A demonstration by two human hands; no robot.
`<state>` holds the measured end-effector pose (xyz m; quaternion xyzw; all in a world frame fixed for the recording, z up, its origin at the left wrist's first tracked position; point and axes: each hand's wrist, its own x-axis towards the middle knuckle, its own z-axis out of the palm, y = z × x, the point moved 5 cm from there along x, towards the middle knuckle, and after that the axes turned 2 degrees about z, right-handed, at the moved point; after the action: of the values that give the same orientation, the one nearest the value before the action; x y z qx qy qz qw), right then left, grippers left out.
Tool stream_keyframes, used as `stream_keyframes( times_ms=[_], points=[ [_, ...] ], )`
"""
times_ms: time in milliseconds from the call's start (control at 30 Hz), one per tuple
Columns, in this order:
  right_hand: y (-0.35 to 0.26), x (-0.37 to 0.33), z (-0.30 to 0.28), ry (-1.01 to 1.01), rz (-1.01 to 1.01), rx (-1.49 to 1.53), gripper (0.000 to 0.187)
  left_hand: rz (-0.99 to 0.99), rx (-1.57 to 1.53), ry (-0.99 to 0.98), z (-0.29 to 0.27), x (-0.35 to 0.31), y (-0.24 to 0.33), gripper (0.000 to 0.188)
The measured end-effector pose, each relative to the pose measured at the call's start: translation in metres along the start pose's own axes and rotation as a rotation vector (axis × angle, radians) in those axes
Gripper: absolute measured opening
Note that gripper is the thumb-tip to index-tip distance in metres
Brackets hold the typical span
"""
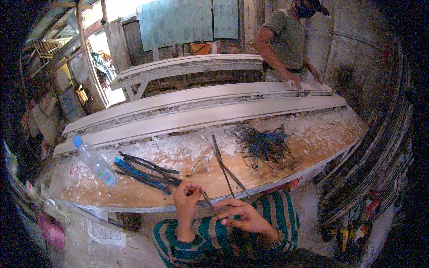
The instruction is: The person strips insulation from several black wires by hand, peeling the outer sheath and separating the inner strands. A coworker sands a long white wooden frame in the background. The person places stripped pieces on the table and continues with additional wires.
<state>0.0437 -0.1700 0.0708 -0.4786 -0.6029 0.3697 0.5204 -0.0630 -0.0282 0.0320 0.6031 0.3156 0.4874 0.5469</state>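
Note:
My left hand (pixel 187 193) is closed, its fingers pinching the upper end of a thin dark strip (pixel 206 199). Lower along the same strip, the thumb and fingers of my right hand (pixel 245 216) close around it. Both hands are at the table's near edge, over my green striped clothing. Just beyond my left hand lies a bundle of black and blue strips (pixel 147 173). Two long dark strips (pixel 222 163) cross each other on the wood past my right hand. A small thin loop (pixel 198 167) rests between them and the bundle.
A tangled heap of black and blue strands (pixel 261 144) lies on the wooden table (pixel 308 154), among white flakes. At left stands a clear bottle with a blue cap (pixel 96 163). Long white boards (pixel 196 117) run along the far side, where another person (pixel 286 44) rests a hand.

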Motion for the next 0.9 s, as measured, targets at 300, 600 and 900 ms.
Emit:
stream_keyframes(
  times_ms=[300, 600, 900],
  points=[
    [0.011, -0.008, -0.018, 0.183, 0.004, 0.07, 0.016, 0.027, -0.043, -0.224, 0.024, -0.009, 0.0, 0.011],
    [0.023, -0.017, -0.051, 0.672, 0.052, -0.004, 0.016, 0.237, -0.138, -0.96, 0.05, -0.038, 0.031, 0.013],
    [0.006, -0.02, -0.067, 0.833, -0.131, -0.375, 0.012, 0.272, 0.018, -0.94, 0.053, -0.042, 0.035, 0.022]
  ],
)
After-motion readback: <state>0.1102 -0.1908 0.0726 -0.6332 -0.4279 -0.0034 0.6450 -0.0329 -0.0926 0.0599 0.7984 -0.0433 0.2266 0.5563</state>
